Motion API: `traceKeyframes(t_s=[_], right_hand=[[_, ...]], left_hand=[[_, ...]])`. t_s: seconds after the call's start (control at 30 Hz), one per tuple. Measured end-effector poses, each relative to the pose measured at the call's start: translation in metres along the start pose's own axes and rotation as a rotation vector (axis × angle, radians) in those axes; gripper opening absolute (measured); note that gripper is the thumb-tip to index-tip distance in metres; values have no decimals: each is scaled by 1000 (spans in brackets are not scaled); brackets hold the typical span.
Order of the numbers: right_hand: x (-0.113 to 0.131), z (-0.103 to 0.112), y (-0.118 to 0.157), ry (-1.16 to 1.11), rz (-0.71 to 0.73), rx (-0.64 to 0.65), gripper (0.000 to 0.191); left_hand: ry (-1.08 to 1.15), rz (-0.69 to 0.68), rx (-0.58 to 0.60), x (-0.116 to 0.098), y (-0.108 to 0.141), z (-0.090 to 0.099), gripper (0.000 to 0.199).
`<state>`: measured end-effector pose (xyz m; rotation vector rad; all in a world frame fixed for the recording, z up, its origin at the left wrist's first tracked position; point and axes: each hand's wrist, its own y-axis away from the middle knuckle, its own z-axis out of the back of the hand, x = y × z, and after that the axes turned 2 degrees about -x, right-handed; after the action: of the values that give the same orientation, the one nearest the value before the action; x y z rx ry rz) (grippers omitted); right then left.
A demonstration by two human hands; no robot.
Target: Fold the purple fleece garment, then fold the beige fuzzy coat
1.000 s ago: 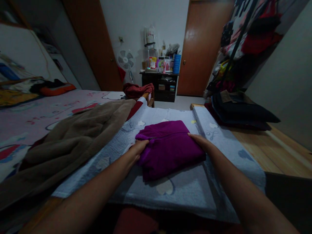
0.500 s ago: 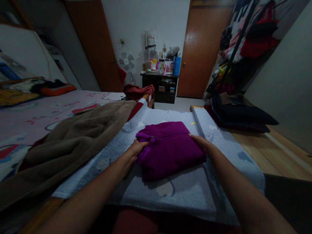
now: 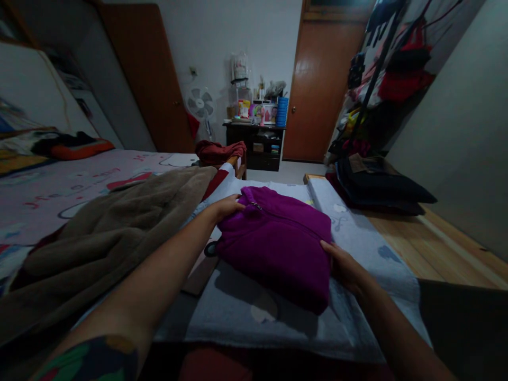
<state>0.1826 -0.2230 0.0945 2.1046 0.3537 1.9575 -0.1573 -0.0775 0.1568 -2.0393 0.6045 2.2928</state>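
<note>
A folded purple zip jacket (image 3: 278, 243) is held just over the pale patterned cloth (image 3: 242, 328), its zip running diagonally across the top. My left hand (image 3: 227, 207) grips its far left corner near the collar and zip pull. On the right edge, my right hand (image 3: 343, 267) has its thumb on top and the fingers hidden underneath or behind. Beside the jacket's left side lies a flat brownish object (image 3: 201, 275), with a dark ring-shaped thing (image 3: 211, 248) partly covered by the jacket.
A brown fleece blanket (image 3: 119, 217) spreads over the bed at left. Dark folded clothes (image 3: 384, 182) are stacked on the wooden surface (image 3: 389, 233) at right. Reddish cloth (image 3: 220, 152) hangs over a wooden frame ahead. A fan (image 3: 200, 103) and dark cabinet (image 3: 254, 145) stand at the back.
The jacket has been turned clockwise and raised a little, its collar end swinging away from me. My left hand moved forward with it, my right hand nearer. The flat brownish object came into view.
</note>
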Motion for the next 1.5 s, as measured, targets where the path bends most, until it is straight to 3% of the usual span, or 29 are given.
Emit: traceKeyframes(t_s=[0.17, 0.37, 0.47, 0.53, 0.6, 0.67, 0.7, 0.8, 0.9, 1.0, 1.1, 1.17, 1.33, 1.5], right_hand=[[-31, -20, 22, -202, 2, 0, 60], [-45, -28, 23, -179, -33, -47, 70], [-42, -19, 22, 57, -42, -98, 67], [-35, -9, 22, 349, -31, -145, 63], [-22, 2, 23, 712, 76, -235, 54], [-4, 7, 22, 1001, 284, -378, 40], [6, 5, 20, 1074, 402, -440, 36], [35, -15, 2, 1128, 749, -469, 35], [47, -47, -27, 1191, 864, -352, 39], [37, -67, -55, 1353, 703, -223, 46], [21, -71, -72, 1426, 476, -101, 50], [15, -69, -77, 1427, 403, -63, 54], [12, -68, -80, 1419, 352, -50, 56], [8, -70, -78, 1446, 387, -90, 58]], left_hand=[[-268, -44, 21, -14, -39, -11, 90], [-589, -171, -124, 6, -61, -27, 62], [-670, -182, -275, 18, -54, -29, 58], [-722, -198, -428, 22, -43, -29, 57], [-803, -308, -621, 24, -27, -33, 52], [-945, -537, -748, 27, -9, -43, 43], [-1022, -652, -707, 30, -1, -52, 40], [-1185, -817, -380, 44, 17, -82, 37], [-1221, -823, -201, 60, 21, -108, 43], [-1203, -689, -175, 73, 17, -118, 51], [-1194, -530, -167, 81, 15, -118, 56], [-1195, -450, -165, 85, 15, -117, 58], [-1185, -333, -183, 88, 13, -119, 62], [-1177, -339, -128, 82, 12, -115, 64]])
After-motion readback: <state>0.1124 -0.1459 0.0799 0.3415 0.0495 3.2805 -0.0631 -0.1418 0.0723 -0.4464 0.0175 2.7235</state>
